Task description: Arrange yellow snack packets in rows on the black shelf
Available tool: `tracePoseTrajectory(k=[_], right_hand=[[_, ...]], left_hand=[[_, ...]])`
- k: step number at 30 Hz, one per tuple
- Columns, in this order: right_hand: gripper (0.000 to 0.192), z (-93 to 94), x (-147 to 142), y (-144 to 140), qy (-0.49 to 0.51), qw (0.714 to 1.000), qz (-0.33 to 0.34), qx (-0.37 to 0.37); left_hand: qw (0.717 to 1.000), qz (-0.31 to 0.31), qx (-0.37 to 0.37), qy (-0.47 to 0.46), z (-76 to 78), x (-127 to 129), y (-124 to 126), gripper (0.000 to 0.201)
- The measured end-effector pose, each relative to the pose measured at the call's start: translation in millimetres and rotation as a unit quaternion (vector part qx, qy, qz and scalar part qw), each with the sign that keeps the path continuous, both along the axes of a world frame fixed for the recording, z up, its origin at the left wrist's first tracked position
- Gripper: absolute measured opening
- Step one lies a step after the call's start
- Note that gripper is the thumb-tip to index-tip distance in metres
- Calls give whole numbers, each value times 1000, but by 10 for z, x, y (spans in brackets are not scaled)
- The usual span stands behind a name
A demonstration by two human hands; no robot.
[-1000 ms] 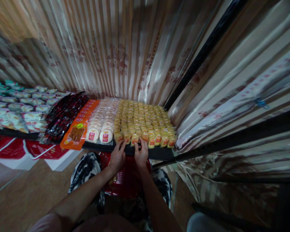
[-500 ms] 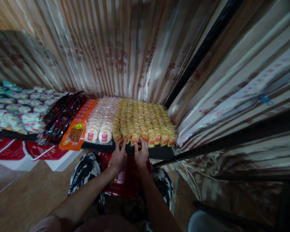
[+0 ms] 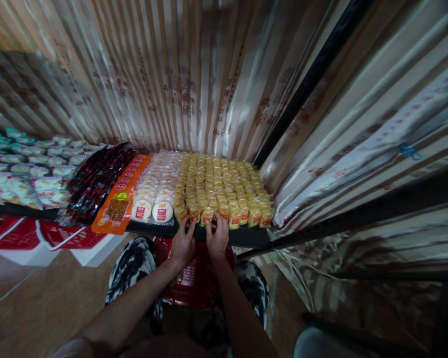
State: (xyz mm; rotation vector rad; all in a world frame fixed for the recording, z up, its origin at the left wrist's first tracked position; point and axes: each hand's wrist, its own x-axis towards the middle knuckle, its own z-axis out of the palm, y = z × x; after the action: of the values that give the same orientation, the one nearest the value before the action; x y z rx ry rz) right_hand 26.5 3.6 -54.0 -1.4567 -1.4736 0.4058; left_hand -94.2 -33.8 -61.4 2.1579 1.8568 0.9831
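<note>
At the front edge of a dark shelf (image 3: 252,234), both my hands touch the front row of small yellow wrapped snacks (image 3: 226,189), which stand in several tight rows. My left hand (image 3: 182,243) has its fingers stretched forward and apart, tips against the fronts of the packets at the row's left end. Just to its right, my right hand (image 3: 217,239) rests spread fingertips on the packets near the middle of the row. Neither hand lifts a packet; the exact fingertip contact is too dim to make out.
Left of the yellow packets are round white wrapped crackers (image 3: 162,211), an orange packet (image 3: 115,209), dark shiny packets (image 3: 97,179) and white-and-green packets (image 3: 33,164). A red basket (image 3: 188,291) sits below the shelf between my knees. Striped sheeting (image 3: 194,74) hangs behind.
My hands have barely moved, and both still touch the front packets. The right hand has shifted very slightly left. The view has tilted a little.
</note>
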Motion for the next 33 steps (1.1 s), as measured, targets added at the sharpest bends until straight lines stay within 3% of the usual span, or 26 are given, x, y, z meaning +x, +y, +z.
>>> tracePoseTrajectory(k=[8, 16, 20, 25, 29, 33], right_hand=[[25, 21, -25, -12, 30, 998, -52, -1], [24, 18, -7, -42, 19, 1000, 6, 22], [27, 5, -7, -26, 3, 1000, 15, 14], [32, 38, -19, -6, -20, 1000, 13, -20], [34, 97, -52, -121, -4, 1000, -2, -8], [32, 56, -122, -383, -2, 999, -26, 19]], left_hand=[[1000, -6, -9, -11, -62, -6, -38, 65], [997, 6, -41, -63, -2, -34, -211, 65], [994, 38, -14, -98, 18, -86, -254, 62], [995, 12, 9, -97, 73, -177, -260, 56], [995, 7, -2, -101, 118, -238, -319, 48], [993, -11, -49, -108, 55, -276, -467, 38]])
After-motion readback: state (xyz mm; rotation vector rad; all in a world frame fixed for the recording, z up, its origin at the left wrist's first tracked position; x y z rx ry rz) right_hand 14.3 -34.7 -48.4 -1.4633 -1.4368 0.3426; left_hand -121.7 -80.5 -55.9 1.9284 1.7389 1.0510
